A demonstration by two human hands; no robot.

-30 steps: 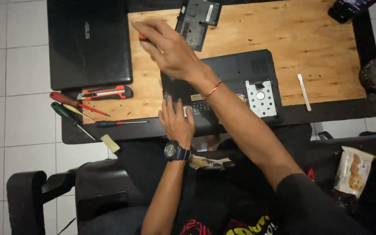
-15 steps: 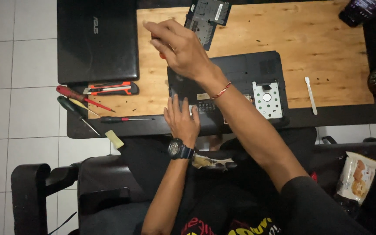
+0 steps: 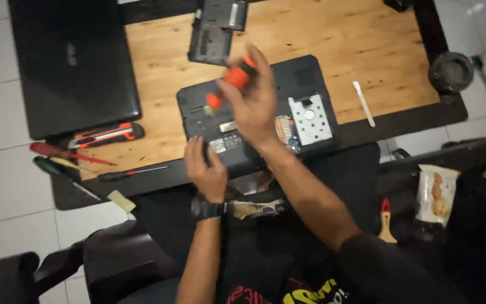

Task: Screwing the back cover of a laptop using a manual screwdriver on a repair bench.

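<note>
Orange-handled screwdriver [image 3: 233,81] gripped in my right hand [image 3: 254,107] — laptop base [image 3: 254,121] already opened.
Cover panel [image 3: 216,29] off at the table's far edge; left hand [image 3: 205,171] lies flat, fingers together, at the near edge.

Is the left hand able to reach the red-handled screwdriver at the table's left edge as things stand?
Probably yes. The left hand rests empty on the opened laptop's near edge, and the red-handled screwdriver lies on the same side. Only the thin black screwdriver lies between them.

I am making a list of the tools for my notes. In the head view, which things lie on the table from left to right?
closed black laptop → utility knife → opened laptop base → white plastic stick → dark round dish.
</note>
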